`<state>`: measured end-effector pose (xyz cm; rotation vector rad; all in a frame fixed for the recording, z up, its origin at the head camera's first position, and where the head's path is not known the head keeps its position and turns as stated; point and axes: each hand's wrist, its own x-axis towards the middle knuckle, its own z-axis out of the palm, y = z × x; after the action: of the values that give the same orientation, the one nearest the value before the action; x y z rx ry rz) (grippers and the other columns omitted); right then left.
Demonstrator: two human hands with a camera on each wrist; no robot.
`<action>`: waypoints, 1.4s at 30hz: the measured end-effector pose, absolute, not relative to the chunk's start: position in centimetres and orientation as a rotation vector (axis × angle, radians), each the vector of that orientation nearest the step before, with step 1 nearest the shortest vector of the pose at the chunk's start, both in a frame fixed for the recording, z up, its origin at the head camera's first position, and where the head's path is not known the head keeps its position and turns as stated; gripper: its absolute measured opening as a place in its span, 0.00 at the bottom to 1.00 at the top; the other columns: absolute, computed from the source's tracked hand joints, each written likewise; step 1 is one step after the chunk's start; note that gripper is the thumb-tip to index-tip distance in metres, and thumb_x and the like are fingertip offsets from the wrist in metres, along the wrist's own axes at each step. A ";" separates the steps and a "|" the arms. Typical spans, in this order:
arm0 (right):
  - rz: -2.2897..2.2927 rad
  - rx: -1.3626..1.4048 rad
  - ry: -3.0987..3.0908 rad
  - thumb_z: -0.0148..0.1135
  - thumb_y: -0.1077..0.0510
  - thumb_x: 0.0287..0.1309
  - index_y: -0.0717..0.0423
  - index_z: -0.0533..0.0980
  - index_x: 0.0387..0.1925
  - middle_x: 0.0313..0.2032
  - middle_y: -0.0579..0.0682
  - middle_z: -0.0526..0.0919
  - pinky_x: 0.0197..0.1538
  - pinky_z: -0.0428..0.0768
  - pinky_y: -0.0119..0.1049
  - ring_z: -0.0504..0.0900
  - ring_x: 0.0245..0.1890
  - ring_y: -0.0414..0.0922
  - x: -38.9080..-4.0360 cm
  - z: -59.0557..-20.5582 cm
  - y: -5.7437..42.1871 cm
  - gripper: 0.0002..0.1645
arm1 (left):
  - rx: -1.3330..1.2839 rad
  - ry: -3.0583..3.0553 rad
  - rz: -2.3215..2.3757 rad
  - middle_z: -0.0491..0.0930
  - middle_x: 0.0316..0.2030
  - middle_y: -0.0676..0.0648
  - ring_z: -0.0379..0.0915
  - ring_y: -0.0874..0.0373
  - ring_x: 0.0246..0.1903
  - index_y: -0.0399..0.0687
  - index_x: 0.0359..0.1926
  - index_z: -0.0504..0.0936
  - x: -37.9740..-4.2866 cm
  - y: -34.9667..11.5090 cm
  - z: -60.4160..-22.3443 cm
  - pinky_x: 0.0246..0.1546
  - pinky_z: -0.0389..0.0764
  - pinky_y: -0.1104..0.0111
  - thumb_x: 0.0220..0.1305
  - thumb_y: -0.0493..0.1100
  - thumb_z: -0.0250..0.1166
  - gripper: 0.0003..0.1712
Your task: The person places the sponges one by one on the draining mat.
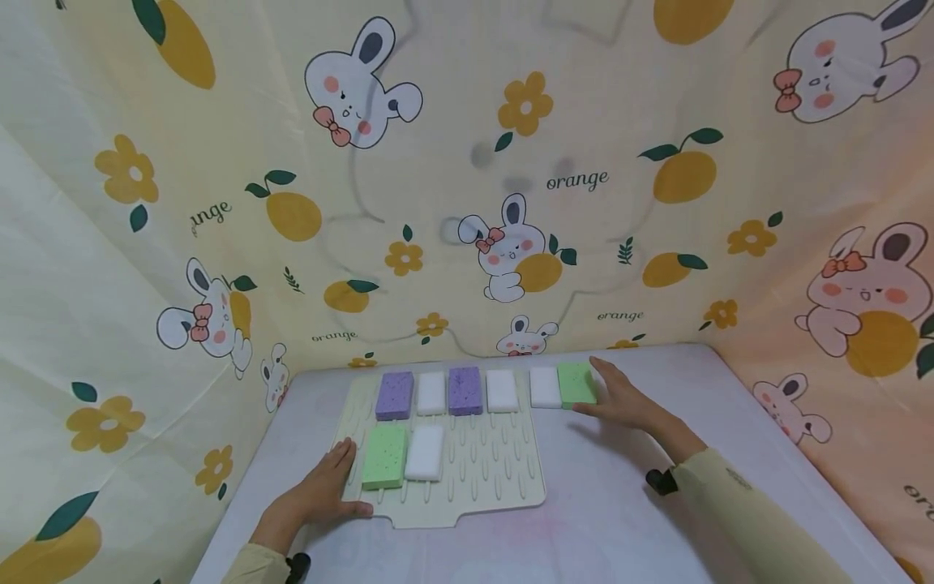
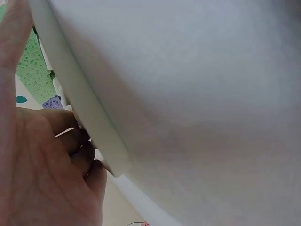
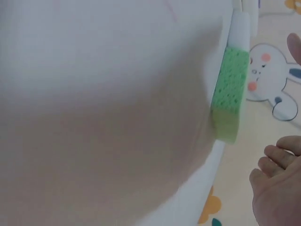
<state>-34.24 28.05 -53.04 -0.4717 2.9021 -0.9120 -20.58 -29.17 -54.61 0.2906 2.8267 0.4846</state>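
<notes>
My left hand [image 1: 321, 487] rests at the near left corner of a cream ribbed draining board [image 1: 496, 487], fingers along its side and thumb by the front edge. In the left wrist view, its fingertips touch the rim [image 2: 106, 141]. Purple sponges [image 1: 395, 396] and white sponges [image 1: 502, 391] alternate along the board's far row. Nearer lie a green sponge [image 1: 384, 457] and a white sponge [image 1: 425, 453]. My right hand [image 1: 623, 397] is spread beside another green sponge [image 1: 576, 384]; the right wrist view shows a gap between them. A white sponge [image 1: 545, 387] adjoins that green one.
The board lies on a white tabletop [image 1: 606, 519]. Cloth walls [image 1: 452, 162] printed with rabbits, oranges and flowers stand at the back and both sides. The white and green pair lies on the table just right of the board, near the back edge.
</notes>
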 end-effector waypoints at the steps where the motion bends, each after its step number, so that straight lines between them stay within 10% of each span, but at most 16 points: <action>1: -0.899 -0.468 2.899 0.76 0.35 0.63 0.70 0.45 0.84 0.82 0.74 0.48 0.78 0.55 0.75 0.48 0.81 0.74 -34.5 -53.1 28.1 0.71 | 0.287 2.826 0.489 0.49 0.83 0.27 0.44 0.30 0.82 0.26 0.82 0.52 -20.6 -29.2 -54.5 0.82 0.54 0.40 0.51 0.71 0.81 0.77; 42: -0.938 -0.369 2.694 0.81 0.36 0.57 0.73 0.37 0.83 0.82 0.76 0.42 0.81 0.48 0.72 0.44 0.81 0.74 -38.8 -56.0 28.6 0.81 | 0.340 2.815 0.470 0.47 0.83 0.27 0.43 0.29 0.82 0.25 0.82 0.51 -20.7 -29.5 -54.9 0.81 0.52 0.38 0.51 0.75 0.77 0.79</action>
<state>-38.83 28.56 -56.04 -0.3694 2.6942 -0.9378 -20.66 -29.50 -54.89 0.3401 2.8152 0.4703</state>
